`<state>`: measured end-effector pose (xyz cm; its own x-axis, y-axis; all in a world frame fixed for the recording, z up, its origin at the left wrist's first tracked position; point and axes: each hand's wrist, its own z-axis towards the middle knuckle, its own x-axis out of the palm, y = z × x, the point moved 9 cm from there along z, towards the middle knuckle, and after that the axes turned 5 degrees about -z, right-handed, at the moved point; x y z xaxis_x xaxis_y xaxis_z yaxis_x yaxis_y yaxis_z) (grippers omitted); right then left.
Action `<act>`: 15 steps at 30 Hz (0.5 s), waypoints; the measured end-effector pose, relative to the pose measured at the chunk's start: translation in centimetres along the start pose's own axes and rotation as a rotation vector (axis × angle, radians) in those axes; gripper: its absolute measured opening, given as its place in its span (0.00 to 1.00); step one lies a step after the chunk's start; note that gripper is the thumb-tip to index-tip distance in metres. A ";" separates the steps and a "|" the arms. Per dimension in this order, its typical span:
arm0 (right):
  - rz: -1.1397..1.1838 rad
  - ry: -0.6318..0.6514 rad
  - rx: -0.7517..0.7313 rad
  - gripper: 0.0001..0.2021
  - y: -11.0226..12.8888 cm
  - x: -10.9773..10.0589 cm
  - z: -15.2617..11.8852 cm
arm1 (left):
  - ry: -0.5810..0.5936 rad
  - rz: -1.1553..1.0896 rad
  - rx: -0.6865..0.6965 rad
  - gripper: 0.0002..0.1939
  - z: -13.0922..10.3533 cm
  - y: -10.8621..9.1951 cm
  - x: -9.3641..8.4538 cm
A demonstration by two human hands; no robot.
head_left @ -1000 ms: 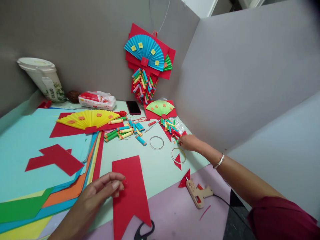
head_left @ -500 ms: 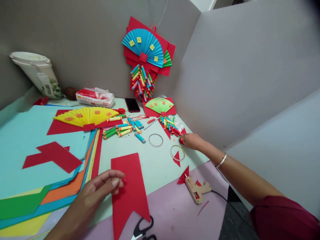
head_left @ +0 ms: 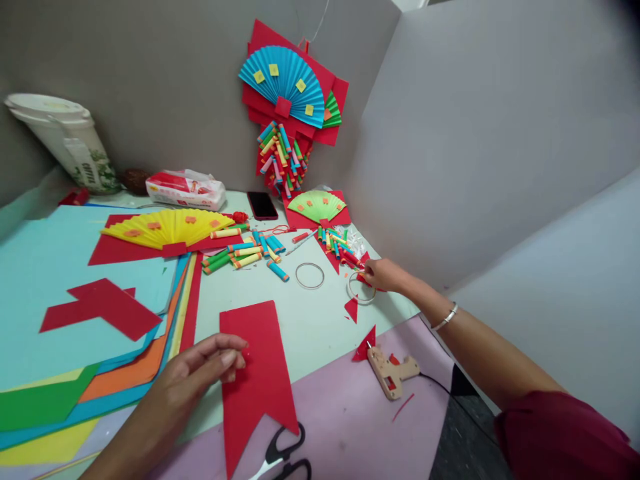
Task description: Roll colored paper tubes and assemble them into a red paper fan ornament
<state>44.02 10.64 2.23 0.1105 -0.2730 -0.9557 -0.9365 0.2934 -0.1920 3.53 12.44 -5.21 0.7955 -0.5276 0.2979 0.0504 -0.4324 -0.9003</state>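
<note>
My left hand (head_left: pixel 207 363) hovers at the left edge of a red paper banner (head_left: pixel 263 363) with a notched lower end. Its fingers are loosely bent and slightly apart, with nothing seen in them. My right hand (head_left: pixel 385 275) reaches toward the wall, its fingertips closed on a thin ring (head_left: pixel 361 300) that looks like a narrow tape roll. Red paper scraps (head_left: pixel 352 309) lie below that ring. A second thin ring (head_left: pixel 310 275) rests flat to the left. Close by is a light green paper fan (head_left: pixel 317 207) with small coloured paper rolls (head_left: pixel 336 243) hanging below it.
A glue gun (head_left: pixel 393 370) lies near the front edge, its cord running right. Black-handled scissors (head_left: pixel 286 453) sit partly under the banner. Leftward are stacked coloured sheets (head_left: pixel 45 260), a yellow fan (head_left: pixel 170 228) and loose paper rolls (head_left: pixel 247 257). A blue fan decoration (head_left: pixel 287 83) hangs behind.
My right hand has closed on the nearer ring, which has shifted up toward my fingers and tilted. My left hand keeps its pose. The whole view has moved slightly.
</note>
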 end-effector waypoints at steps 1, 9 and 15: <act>0.011 -0.012 0.026 0.12 -0.8 -0.5 0.0 | 0.002 0.001 0.000 0.13 0.0 0.0 0.0; 0.082 -0.005 0.009 0.13 0.3 -0.9 0.4 | -0.003 0.021 0.003 0.13 -0.1 -0.2 0.1; -0.022 -0.032 0.138 0.09 -0.3 -1.4 0.5 | -0.018 0.024 0.013 0.13 -0.2 -0.4 0.1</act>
<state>44.26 11.40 3.51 0.1432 -0.2522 -0.9570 -0.8794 0.4112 -0.2400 3.43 12.41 -4.77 0.8076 -0.5242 0.2701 0.0389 -0.4097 -0.9114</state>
